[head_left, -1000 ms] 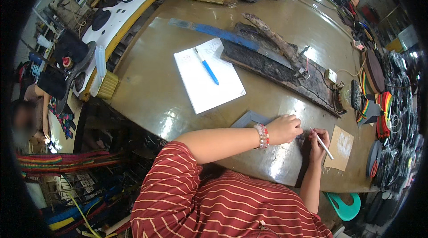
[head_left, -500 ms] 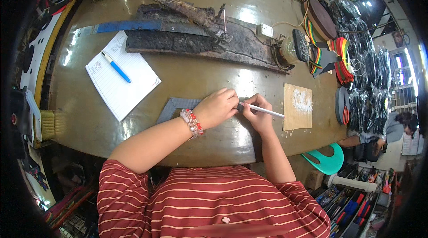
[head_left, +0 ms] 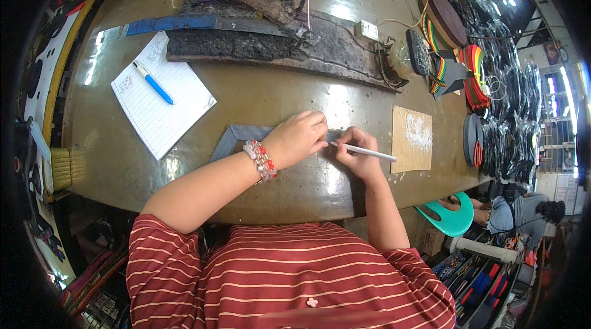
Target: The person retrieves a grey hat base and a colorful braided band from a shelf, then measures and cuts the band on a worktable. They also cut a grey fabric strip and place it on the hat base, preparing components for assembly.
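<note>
Bent at a corner, a grey woven strap point(head_left: 241, 137) lies on the table and runs beneath my left hand point(head_left: 300, 139). The fingers of this hand are curled with the tips pinched on the strap's far end, partly hidden by the hand. A beaded bracelet circles that wrist. Just to the right, my right hand point(head_left: 358, 147) is closed around a slim white pen-like stick point(head_left: 377, 154). Its tip points left toward the strap end between my hands. The exact contact there is too small to make out.
Lined paper point(head_left: 178, 113) with a blue pen point(head_left: 157, 87) lies left. Brown cardboard point(head_left: 403, 144) smeared with white is at right. A long dark, crusted slab point(head_left: 240, 48) crosses behind my hands. Strap rolls, orange-handled scissors point(head_left: 478, 153) and a green stool point(head_left: 454, 218) stand right, near another person.
The view has shifted slightly, and things on the table sit a little higher and to the left. My hands keep their hold; the person at right has bent lower.
</note>
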Demonstrator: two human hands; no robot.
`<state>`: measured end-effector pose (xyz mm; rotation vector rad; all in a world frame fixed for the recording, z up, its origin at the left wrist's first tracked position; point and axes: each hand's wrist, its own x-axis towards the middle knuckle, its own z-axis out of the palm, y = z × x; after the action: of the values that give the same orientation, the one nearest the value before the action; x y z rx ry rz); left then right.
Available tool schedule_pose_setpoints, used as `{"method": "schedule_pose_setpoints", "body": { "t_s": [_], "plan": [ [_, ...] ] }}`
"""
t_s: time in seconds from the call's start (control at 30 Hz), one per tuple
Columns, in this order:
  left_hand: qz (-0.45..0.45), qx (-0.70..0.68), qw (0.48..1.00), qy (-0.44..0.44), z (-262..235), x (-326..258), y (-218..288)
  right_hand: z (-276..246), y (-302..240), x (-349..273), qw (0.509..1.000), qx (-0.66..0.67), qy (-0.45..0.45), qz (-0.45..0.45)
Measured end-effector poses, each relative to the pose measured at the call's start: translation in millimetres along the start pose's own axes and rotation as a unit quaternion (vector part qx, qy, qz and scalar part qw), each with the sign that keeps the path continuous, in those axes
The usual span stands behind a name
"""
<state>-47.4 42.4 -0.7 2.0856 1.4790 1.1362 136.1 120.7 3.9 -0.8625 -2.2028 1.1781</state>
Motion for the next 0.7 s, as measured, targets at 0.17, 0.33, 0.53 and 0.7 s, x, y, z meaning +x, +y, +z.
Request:
{"method": "schedule_pose_setpoints", "body": {
  "t_s": [0.17,0.33,0.53,0.7],
  "plan": [
    [0.019,0.022,1.000,-0.002,0.9,-0.8,-0.2,-6.5,3.1,3.1,0.997,0.056,0.025,0.036],
    [-0.025,-0.025,0.999,0.034,0.0,-1.7,0.6,-23.7,2.3,4.8,0.907,0.394,0.112,0.095],
    [-0.017,0.011,1.000,0.021,-1.5,-4.2,1.5,0.7,0.1,-0.3,0.994,0.091,0.033,0.040],
    [-0.004,0.049,0.999,0.017,1.9,-5.8,1.1,3.5,-1.4,-2.0,0.999,-0.036,0.013,0.026]
  ]
}}
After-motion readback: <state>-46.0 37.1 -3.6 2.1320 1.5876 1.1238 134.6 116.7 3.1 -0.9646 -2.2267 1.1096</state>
